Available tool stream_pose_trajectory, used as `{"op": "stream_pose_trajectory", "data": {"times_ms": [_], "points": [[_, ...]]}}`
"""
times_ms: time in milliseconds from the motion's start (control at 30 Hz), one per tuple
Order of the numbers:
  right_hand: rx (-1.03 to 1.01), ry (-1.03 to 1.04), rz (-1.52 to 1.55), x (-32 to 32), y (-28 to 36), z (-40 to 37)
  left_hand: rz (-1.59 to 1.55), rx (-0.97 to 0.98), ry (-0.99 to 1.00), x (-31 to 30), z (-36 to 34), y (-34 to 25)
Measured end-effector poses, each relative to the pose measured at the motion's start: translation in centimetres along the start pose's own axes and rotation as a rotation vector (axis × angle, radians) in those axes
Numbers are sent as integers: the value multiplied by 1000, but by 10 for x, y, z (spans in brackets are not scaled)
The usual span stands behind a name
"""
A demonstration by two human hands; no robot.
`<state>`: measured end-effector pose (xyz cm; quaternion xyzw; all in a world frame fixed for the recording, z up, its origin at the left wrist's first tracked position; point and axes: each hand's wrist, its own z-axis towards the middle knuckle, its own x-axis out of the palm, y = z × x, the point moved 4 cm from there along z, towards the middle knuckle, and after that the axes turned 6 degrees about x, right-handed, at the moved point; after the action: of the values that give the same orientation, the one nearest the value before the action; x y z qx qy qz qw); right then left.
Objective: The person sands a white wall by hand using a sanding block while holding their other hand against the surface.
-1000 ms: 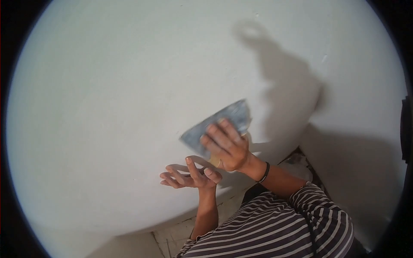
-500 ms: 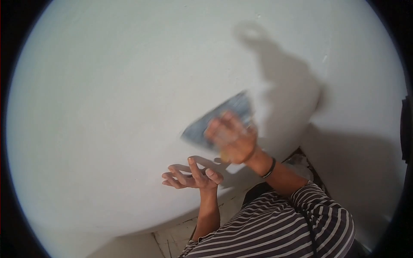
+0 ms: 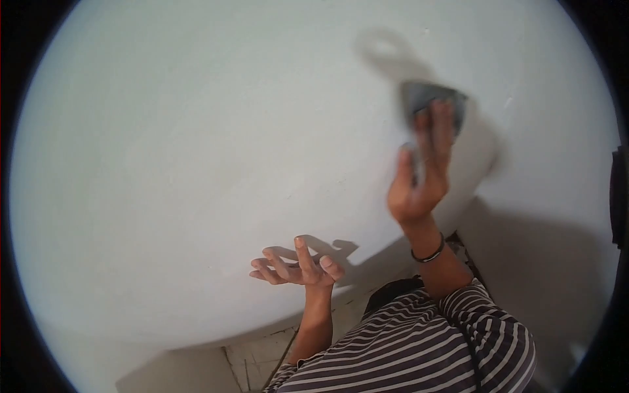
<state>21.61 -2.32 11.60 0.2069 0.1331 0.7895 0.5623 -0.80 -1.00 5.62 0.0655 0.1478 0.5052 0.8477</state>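
Note:
My right hand [image 3: 422, 177] holds a putty knife [image 3: 419, 95] up against the pale wall [image 3: 196, 131]. Its broad grey metal blade flares outward beyond my fingers, two of which stretch along the blade, and motion smears both. The handle is mostly hidden by the hand. Lower down, my left hand [image 3: 298, 265] is held with its fingers spread and holds nothing; its shadow falls on the wall close behind it.
A second wall face [image 3: 550, 164] meets this one at a corner on the right. Pale tiled floor [image 3: 259, 363] shows at the bottom. A dark object [image 3: 618, 196] stands at the far right edge. Shadows of head and arm darken the wall.
My right hand has swung up and to the right along the wall with the putty knife, and the blade has turned to point upward. My left hand has barely shifted.

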Motion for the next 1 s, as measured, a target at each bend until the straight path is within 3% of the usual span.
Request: {"op": "stream_pose_trajectory", "data": {"times_ms": [133, 233, 333, 400, 433, 500, 567, 667, 733, 833, 933, 1000], "points": [[-17, 70, 52, 11, 18, -35, -13, -2, -20, 1, 4, -3], [-173, 229, 95, 19, 42, -78, -30, 8, -26, 4, 3, -6], [-176, 302, 45, 14, 18, -53, -28, 33, -11, 0, 4, -3], [-89, -7, 13, 2, 5, -10, -5, 44, -12, 0, 3, 0], [-2, 4, -45, -2, 5, 0, -6, 15, -20, 0, 1, 2], [-27, 17, -50, 6, 13, -14, -30, -33, -36, 4, -5, 3], [-83, 138, 162, 17, 37, -49, -29, -12, -40, 3, 1, -1], [-315, 332, 169, 11, 58, -64, -45, 6, -33, 4, 4, -6], [-151, 185, 187, 13, 29, -46, -24, 12, -14, 1, 1, -2], [3, 17, -57, 4, 4, -3, -13, 23, -2, 1, 2, 1], [-75, 80, 8, 19, 24, -38, -3, 0, -2, 2, 3, 0], [-56, 314, 182, 21, 51, -74, -56, -37, -38, 5, 0, -3]]}}
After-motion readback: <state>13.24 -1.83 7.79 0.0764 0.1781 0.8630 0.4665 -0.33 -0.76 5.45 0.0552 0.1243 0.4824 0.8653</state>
